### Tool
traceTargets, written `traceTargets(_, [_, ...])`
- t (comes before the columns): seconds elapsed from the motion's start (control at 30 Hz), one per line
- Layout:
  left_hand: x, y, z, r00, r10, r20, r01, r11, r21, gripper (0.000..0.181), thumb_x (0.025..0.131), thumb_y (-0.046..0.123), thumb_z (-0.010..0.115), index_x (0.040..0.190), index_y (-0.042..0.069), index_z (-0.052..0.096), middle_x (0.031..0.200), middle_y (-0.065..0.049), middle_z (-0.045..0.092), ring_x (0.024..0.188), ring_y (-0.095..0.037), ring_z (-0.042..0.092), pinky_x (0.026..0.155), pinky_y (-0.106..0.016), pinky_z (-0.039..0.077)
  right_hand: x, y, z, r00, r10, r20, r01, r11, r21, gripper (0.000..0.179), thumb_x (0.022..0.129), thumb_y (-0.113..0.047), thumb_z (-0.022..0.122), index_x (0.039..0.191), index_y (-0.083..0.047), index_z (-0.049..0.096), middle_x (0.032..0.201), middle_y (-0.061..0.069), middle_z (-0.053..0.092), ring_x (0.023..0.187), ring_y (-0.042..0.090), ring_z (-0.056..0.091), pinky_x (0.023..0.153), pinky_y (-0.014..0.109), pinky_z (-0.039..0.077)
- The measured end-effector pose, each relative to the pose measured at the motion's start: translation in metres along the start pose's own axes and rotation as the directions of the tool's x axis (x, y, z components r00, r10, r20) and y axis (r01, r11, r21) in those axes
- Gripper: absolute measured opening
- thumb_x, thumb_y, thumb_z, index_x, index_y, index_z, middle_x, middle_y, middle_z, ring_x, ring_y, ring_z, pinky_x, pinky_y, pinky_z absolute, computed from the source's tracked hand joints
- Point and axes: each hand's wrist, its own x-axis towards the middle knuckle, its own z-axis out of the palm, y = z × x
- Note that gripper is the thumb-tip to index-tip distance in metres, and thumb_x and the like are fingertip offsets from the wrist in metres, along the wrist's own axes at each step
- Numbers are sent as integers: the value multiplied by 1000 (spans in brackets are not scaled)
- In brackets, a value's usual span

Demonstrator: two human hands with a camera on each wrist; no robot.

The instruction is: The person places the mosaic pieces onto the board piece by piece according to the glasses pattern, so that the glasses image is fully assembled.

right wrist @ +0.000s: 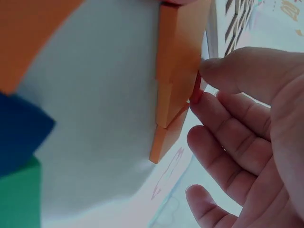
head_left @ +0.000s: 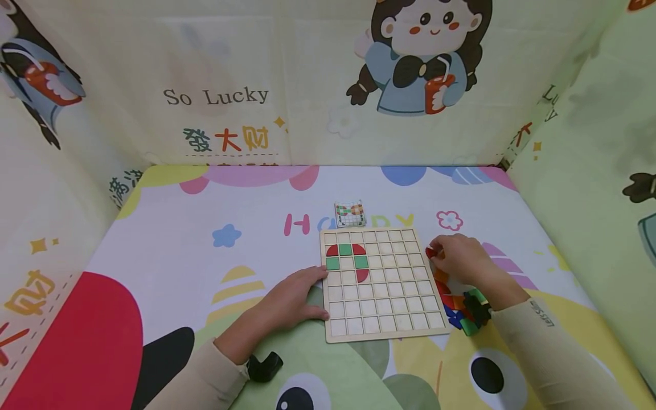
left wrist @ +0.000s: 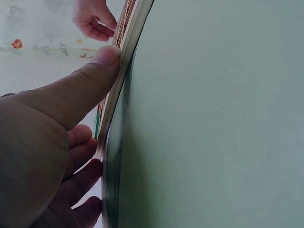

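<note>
A wooden grid board [head_left: 382, 290] lies on the table with red rounded pieces [head_left: 363, 275] and green square pieces [head_left: 345, 249] in its upper left cells. My left hand [head_left: 287, 299] rests against the board's left edge; in the left wrist view its thumb [left wrist: 90, 78] and fingertips touch the rim. Just off the board's right side, my right hand [head_left: 458, 259] pinches a small red piece [right wrist: 196, 90] between thumb and fingers. Beside that hand lie orange pieces [right wrist: 178, 61], a blue piece [right wrist: 23, 133] and a green piece [right wrist: 19, 194].
A small card [head_left: 351, 214] with a coloured grid pattern lies behind the board's far edge. The loose pieces [head_left: 468, 326] form a pile by the board's right side, partly under the right wrist. Printed cloth walls [head_left: 307, 85] stand behind and at both sides of the table.
</note>
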Motion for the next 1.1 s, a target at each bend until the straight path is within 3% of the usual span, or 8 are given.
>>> traceTargets(0.37, [-1,2,-1,1000,6,-6,-6,1000,-6,80,80,32,86,145,4,49,150,-11,47,139,-32,41,112,-46,37,1,0,-10,1000,12,-17,-12,1000,25,34,90,-17,71,116,4,67,100,16,69,90,35,62,82,54,53])
traceTargets(0.57, [0,1,-1,1000,11,0,-11,1000,9,80,81,32,85,146,3,48,151,-11,46,139,-31,40,112,-46,37,1,-10,-14,1000,6,21,-8,998,69,36,91,-19,71,118,4,66,107,17,69,94,34,62,85,53,53])
traceTargets(1.1, [-1,1,-2,1000,16,-1,-16,1000,-2,79,82,31,85,146,3,48,152,-11,45,140,-32,39,113,-47,36,2,-56,0,984,-178,3,176,975,133,25,89,-16,71,107,2,68,96,7,69,90,28,61,85,47,54])
